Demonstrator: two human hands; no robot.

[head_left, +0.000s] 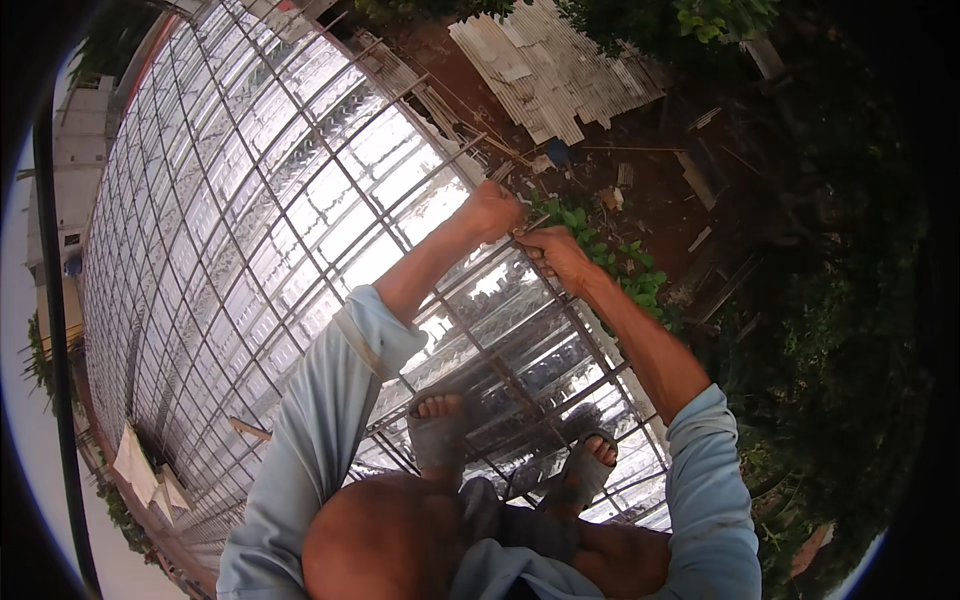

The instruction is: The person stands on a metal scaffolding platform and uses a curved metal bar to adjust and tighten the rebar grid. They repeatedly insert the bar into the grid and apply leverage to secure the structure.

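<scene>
Both my hands meet at the outer edge of a grid of steel rebar (318, 130), which lies over shiny ribbed metal decking (345, 235). My left hand (494, 212) is curled into a fist by the outermost crossing bars. Just right of it and slightly nearer, my right hand (557, 256) has its fingers closed in a pinch. A thin dark piece shows between the two hands, too small to name. My fingers hide whatever each hand grips.
My feet in grey sandals (436, 432) are on the grid. Past the deck's right edge the ground drops away, with corrugated sheets (550, 70), leafy plants (640, 275) and scattered boards. A dark upright pole (50, 300) stands far left, and a pale sheet (135, 465) lies at lower left.
</scene>
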